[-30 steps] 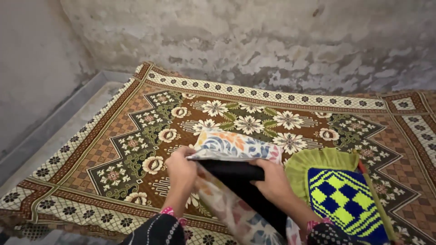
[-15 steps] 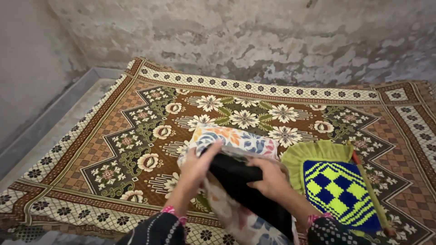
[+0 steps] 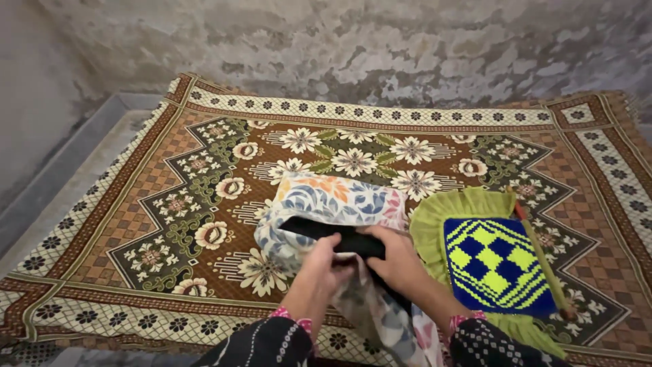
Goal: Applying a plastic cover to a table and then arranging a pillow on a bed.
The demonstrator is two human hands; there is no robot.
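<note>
A black cloth (image 3: 339,239) is gripped by both hands (image 3: 324,261) (image 3: 397,261), fingers clenched, over a flowered cover (image 3: 333,204) on the patterned rug (image 3: 170,204).

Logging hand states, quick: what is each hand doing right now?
Left hand: closed on the black cloth and floral cloth.
Right hand: closed on the black cloth.

We record one large woven rug (image 3: 170,204), brown ground with cream flowers, green zigzag bands and a checked border, spread flat over the floor. On it, at the right, lies a hand fan (image 3: 492,261) of blue and yellow checks with a green frill, its wooden stick (image 3: 541,253) along the right edge. Behind stands a stained, peeling plaster wall (image 3: 380,54), with a grey ledge (image 3: 64,170) beside the rug's left edge.
</note>
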